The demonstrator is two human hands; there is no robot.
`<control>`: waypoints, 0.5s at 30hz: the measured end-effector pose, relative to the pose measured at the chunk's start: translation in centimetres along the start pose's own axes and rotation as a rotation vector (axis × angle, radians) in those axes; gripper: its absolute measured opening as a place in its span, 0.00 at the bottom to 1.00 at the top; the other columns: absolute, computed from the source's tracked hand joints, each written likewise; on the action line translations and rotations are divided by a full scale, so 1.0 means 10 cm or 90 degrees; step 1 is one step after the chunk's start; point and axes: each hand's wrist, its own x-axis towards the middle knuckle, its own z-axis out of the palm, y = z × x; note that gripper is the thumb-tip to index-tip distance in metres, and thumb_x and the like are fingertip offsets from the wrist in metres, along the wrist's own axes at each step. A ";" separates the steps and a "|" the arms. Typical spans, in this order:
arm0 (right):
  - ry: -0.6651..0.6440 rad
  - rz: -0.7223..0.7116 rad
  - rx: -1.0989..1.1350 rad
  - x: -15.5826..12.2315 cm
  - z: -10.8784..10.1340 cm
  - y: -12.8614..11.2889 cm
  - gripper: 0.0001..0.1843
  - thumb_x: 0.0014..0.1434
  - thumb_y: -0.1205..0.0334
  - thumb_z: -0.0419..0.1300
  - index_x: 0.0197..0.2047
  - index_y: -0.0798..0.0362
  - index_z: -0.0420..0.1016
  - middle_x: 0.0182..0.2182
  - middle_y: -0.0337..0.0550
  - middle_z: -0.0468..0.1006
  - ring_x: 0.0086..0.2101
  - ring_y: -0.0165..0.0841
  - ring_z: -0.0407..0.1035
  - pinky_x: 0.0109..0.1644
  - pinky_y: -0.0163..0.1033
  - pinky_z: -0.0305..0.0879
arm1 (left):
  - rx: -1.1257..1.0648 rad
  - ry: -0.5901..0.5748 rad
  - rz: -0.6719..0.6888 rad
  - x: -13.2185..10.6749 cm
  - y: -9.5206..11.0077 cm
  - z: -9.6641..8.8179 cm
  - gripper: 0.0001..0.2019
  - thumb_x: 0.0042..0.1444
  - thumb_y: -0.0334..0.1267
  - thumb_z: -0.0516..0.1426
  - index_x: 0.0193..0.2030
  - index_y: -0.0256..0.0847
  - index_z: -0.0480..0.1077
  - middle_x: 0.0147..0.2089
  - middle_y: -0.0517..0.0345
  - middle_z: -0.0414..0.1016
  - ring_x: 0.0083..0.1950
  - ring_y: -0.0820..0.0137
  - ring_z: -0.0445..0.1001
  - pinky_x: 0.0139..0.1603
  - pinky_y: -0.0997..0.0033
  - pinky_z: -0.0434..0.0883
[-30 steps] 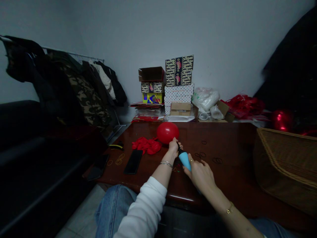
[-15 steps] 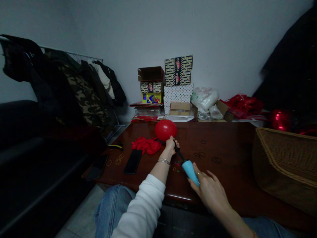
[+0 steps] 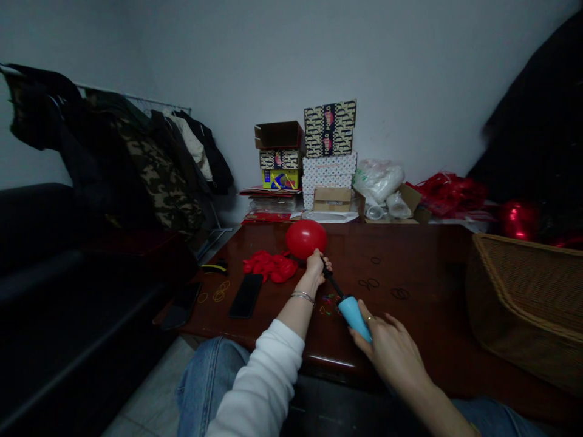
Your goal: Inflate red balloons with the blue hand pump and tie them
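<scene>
A small round inflated red balloon point(image 3: 306, 238) sits at the far end of a balloon pump point(image 3: 354, 317) with a light blue body and a black nozzle end. My left hand point(image 3: 317, 267) is closed around the black end where it meets the balloon's neck; the joint itself is hidden by the fingers. My right hand point(image 3: 394, 349) grips the rear of the blue body, thumb along its side. Left of the balloon lies a heap of limp red balloons point(image 3: 271, 267). Small coloured bands point(image 3: 325, 308) lie on the table below the pump.
On the dark wooden table point(image 3: 410, 249) are black phone point(image 3: 246, 296), yellow rubber bands point(image 3: 221, 292), dark rubber bands point(image 3: 399, 294) and a black-and-yellow item point(image 3: 215, 267). A wicker basket point(image 3: 496, 303) stands right. Stacked boxes point(image 3: 330, 173) and plastic bags point(image 3: 378, 181) line the wall.
My right hand and the blue pump body have shifted slightly to the right. My left hand still holds the black end at the balloon, whose size looks about the same.
</scene>
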 end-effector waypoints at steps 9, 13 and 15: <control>-0.011 0.032 -0.042 0.53 -0.04 -0.22 0.30 0.63 0.55 0.51 0.64 0.63 0.59 0.38 0.55 0.81 0.38 0.37 0.76 0.57 0.45 0.58 | 0.024 -0.006 -0.007 -0.06 -0.10 0.09 0.13 0.65 0.41 0.44 0.29 0.41 0.55 0.18 0.66 0.54 0.15 0.78 0.54 0.17 0.79 0.52; -0.005 0.028 -0.040 0.53 -0.01 -0.23 0.30 0.64 0.54 0.49 0.64 0.63 0.58 0.37 0.55 0.81 0.38 0.38 0.76 0.56 0.45 0.59 | 0.026 0.005 -0.004 -0.05 -0.11 0.07 0.12 0.65 0.41 0.45 0.30 0.41 0.55 0.18 0.67 0.54 0.15 0.78 0.54 0.17 0.80 0.51; -0.003 0.028 -0.036 0.48 0.01 -0.22 0.30 0.64 0.54 0.49 0.64 0.63 0.58 0.37 0.55 0.81 0.38 0.38 0.76 0.56 0.45 0.59 | 0.023 0.002 -0.008 -0.05 -0.12 0.06 0.12 0.64 0.41 0.46 0.30 0.41 0.56 0.18 0.67 0.54 0.15 0.79 0.53 0.17 0.80 0.51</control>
